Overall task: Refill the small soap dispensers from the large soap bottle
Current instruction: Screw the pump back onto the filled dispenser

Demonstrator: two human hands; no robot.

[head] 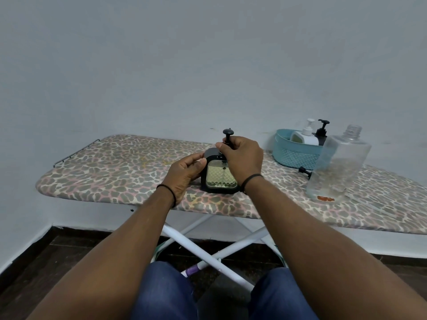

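A small black dispenser [218,179] with a quilted clear window showing yellowish liquid stands upright on the leopard-print ironing board [115,172]. My left hand [184,174] grips its left side. My right hand [242,158] is closed around the black pump stem [228,135] on top. To the right stands the large clear soap bottle [335,167], uncapped and almost empty. A white dispenser [306,135] and a black dispenser [322,132] sit in a teal basket [291,155].
A loose black pump head [305,171] lies between the basket and the large bottle. A small red-brown smear [325,198] marks the cover by the bottle's base. A wire rest [76,151] juts from the board's left end. White crossed legs [208,248] stand beneath.
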